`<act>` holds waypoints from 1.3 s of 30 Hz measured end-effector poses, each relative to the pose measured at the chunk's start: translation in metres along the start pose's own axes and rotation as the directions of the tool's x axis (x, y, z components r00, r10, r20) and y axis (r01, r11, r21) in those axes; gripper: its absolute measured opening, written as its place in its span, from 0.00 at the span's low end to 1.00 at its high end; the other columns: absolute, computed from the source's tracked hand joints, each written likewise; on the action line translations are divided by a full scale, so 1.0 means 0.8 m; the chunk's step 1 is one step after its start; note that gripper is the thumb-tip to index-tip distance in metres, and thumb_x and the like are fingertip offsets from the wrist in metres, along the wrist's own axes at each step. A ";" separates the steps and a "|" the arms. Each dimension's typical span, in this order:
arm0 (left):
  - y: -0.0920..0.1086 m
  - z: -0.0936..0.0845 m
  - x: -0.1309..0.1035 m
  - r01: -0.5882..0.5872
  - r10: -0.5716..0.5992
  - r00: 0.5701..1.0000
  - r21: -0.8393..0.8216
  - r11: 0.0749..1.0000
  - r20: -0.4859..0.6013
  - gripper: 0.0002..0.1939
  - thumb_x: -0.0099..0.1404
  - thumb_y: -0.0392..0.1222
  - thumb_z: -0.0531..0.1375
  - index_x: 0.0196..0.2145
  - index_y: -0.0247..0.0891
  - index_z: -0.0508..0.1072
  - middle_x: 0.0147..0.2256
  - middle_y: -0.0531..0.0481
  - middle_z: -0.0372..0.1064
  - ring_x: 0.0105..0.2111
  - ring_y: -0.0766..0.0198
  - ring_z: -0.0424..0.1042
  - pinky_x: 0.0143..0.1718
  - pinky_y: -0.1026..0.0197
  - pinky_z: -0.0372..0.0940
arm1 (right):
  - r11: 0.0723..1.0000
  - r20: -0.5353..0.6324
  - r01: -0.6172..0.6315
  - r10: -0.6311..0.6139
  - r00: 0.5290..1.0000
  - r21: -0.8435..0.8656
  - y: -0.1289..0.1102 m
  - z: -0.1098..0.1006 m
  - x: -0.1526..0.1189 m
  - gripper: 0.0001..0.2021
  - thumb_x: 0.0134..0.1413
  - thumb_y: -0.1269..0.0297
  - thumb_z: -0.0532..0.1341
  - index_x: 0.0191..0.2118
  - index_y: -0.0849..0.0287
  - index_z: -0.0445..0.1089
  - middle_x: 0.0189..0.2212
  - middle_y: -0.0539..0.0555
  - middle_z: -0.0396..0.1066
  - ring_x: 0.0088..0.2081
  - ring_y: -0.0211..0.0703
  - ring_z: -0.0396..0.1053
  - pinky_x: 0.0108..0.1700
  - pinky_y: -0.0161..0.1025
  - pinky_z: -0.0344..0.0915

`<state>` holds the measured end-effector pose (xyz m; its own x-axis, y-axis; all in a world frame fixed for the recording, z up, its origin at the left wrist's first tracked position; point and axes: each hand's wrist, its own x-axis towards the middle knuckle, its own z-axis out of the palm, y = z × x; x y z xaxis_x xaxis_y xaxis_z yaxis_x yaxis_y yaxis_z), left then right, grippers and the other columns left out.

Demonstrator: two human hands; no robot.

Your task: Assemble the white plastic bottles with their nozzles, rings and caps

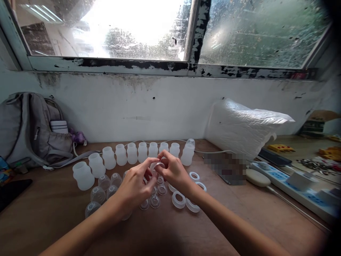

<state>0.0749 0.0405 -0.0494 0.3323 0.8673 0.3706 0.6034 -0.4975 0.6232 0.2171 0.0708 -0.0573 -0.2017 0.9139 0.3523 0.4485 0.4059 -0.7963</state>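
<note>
Both hands meet above the middle of the table, holding one translucent ring-shaped piece (157,165) between them. My left hand (138,183) pinches its left side, while the fingers of my right hand (174,172) curl round its right side. Below the hands lie several small clear nipples (155,201). Translucent rings (178,200) lie to the right, beside and partly under my right forearm. Several clear domed caps (98,195) stand left of my left hand. Behind is a curved row of frosted bottles (132,153); the rightmost bottle (188,153) has a clear top on it.
A grey backpack (34,124) sits at the far left, its strap on the table (53,199). A silvery padded bag (239,124) leans on the wall at the right. Nearby are a white power strip (293,183), a cable and a round white device (257,177).
</note>
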 end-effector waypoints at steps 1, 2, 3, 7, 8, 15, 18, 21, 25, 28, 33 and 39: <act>0.000 -0.002 0.001 -0.001 0.001 1.000 -0.022 1.000 0.012 0.16 0.59 0.40 0.50 0.46 0.44 0.62 0.24 0.56 0.64 0.22 0.71 0.64 0.25 0.69 0.59 | 0.999 0.019 -0.011 0.010 1.000 0.043 0.001 0.000 0.001 0.04 0.43 0.70 0.53 0.27 0.57 0.55 0.15 0.42 0.59 0.16 0.30 0.54 0.19 0.29 0.50; 0.000 -0.005 0.003 -0.001 0.002 1.000 -0.048 0.999 0.025 0.16 0.59 0.41 0.50 0.46 0.43 0.62 0.24 0.56 0.64 0.22 0.70 0.64 0.25 0.69 0.60 | 0.995 0.043 -0.023 0.019 0.999 0.094 0.002 -0.001 0.002 0.04 0.44 0.69 0.53 0.28 0.57 0.55 0.15 0.42 0.59 0.16 0.30 0.55 0.18 0.29 0.51; -0.001 -0.009 0.005 0.002 0.001 0.999 -0.073 0.997 0.036 0.16 0.59 0.42 0.50 0.46 0.43 0.63 0.24 0.56 0.64 0.22 0.71 0.64 0.25 0.69 0.59 | 0.988 0.072 -0.036 0.025 0.997 0.152 0.003 -0.001 0.003 0.04 0.46 0.67 0.54 0.28 0.57 0.55 0.16 0.43 0.59 0.16 0.30 0.56 0.18 0.29 0.52; -0.012 -0.023 0.012 0.041 -0.040 0.999 -0.099 0.994 0.003 0.17 0.60 0.40 0.49 0.47 0.42 0.63 0.22 0.56 0.62 0.20 0.72 0.60 0.22 0.70 0.57 | 0.925 0.206 -0.083 0.005 0.978 0.370 0.000 -0.008 0.007 0.11 0.47 0.59 0.57 0.34 0.58 0.57 0.22 0.45 0.63 0.18 0.32 0.62 0.19 0.31 0.59; -0.016 -0.025 0.013 0.051 -0.053 0.998 -0.093 0.994 -0.019 0.17 0.60 0.40 0.49 0.47 0.42 0.63 0.21 0.57 0.61 0.19 0.72 0.60 0.21 0.70 0.56 | 0.911 0.236 -0.093 -0.004 0.972 0.401 -0.002 -0.010 0.008 0.12 0.47 0.59 0.58 0.36 0.58 0.58 0.24 0.47 0.64 0.20 0.33 0.64 0.21 0.31 0.61; -0.026 -0.025 0.014 0.088 -0.087 0.992 0.000 0.996 -0.095 0.13 0.60 0.40 0.47 0.39 0.43 0.67 0.19 0.58 0.61 0.18 0.71 0.60 0.21 0.70 0.54 | 0.889 0.291 -0.121 -0.014 0.957 0.442 -0.007 -0.018 0.008 0.14 0.47 0.58 0.58 0.40 0.59 0.61 0.30 0.51 0.67 0.25 0.35 0.67 0.25 0.34 0.65; -0.025 -0.025 0.014 0.086 -0.084 0.989 0.007 0.996 -0.121 0.12 0.59 0.40 0.48 0.39 0.43 0.67 0.19 0.59 0.62 0.18 0.71 0.61 0.21 0.70 0.54 | 0.884 0.306 -0.133 -0.012 0.952 0.448 -0.008 -0.017 0.008 0.14 0.48 0.58 0.57 0.40 0.59 0.61 0.31 0.52 0.68 0.25 0.35 0.67 0.26 0.34 0.66; -0.024 -0.026 0.015 0.101 -0.103 0.984 -0.021 0.995 -0.144 0.12 0.59 0.41 0.48 0.40 0.42 0.66 0.19 0.59 0.65 0.18 0.71 0.62 0.21 0.69 0.55 | 0.879 0.313 -0.135 -0.017 0.950 0.458 -0.009 -0.015 0.007 0.13 0.49 0.58 0.57 0.40 0.58 0.60 0.31 0.52 0.67 0.25 0.35 0.67 0.26 0.34 0.66; -0.020 -0.024 0.013 0.116 -0.115 0.980 0.001 0.993 -0.165 0.12 0.58 0.42 0.50 0.39 0.40 0.65 0.17 0.59 0.65 0.16 0.70 0.60 0.20 0.69 0.54 | 0.893 0.275 -0.105 -0.021 0.961 0.437 -0.009 -0.009 0.004 0.14 0.48 0.58 0.58 0.40 0.58 0.59 0.31 0.52 0.66 0.25 0.35 0.67 0.24 0.33 0.64; -0.011 -0.022 0.008 0.090 -0.086 0.987 0.025 0.996 -0.137 0.11 0.57 0.44 0.52 0.38 0.40 0.65 0.17 0.59 0.64 0.15 0.71 0.60 0.20 0.69 0.54 | 0.949 0.179 -0.045 -0.013 0.984 0.311 -0.008 -0.002 -0.001 0.09 0.49 0.62 0.57 0.37 0.58 0.60 0.25 0.49 0.65 0.23 0.34 0.64 0.22 0.32 0.61; -0.004 -0.025 0.006 0.083 -0.086 0.996 -0.113 0.990 -0.020 0.15 0.60 0.50 0.48 0.41 0.41 0.64 0.17 0.58 0.63 0.18 0.69 0.63 0.23 0.67 0.58 | 0.997 -0.018 0.058 -0.058 0.998 0.052 -0.012 0.003 -0.008 0.02 0.49 0.67 0.55 0.31 0.58 0.60 0.15 0.43 0.56 0.18 0.31 0.56 0.20 0.30 0.54; -0.024 -0.029 0.020 0.292 -0.252 0.956 -0.550 0.783 0.148 0.20 0.58 0.53 0.52 0.44 0.38 0.62 0.30 0.49 0.67 0.28 0.64 0.67 0.25 0.64 0.63 | 0.992 0.053 0.071 -0.077 0.996 0.108 -0.002 0.005 -0.003 0.04 0.51 0.65 0.53 0.35 0.57 0.60 0.17 0.44 0.58 0.19 0.31 0.57 0.21 0.30 0.55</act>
<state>0.0523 0.0632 -0.0395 0.2729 0.9573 0.0950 0.1710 -0.1454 0.9745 0.2133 0.0678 -0.0592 -0.2820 0.8783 0.3860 0.3361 0.4673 -0.8177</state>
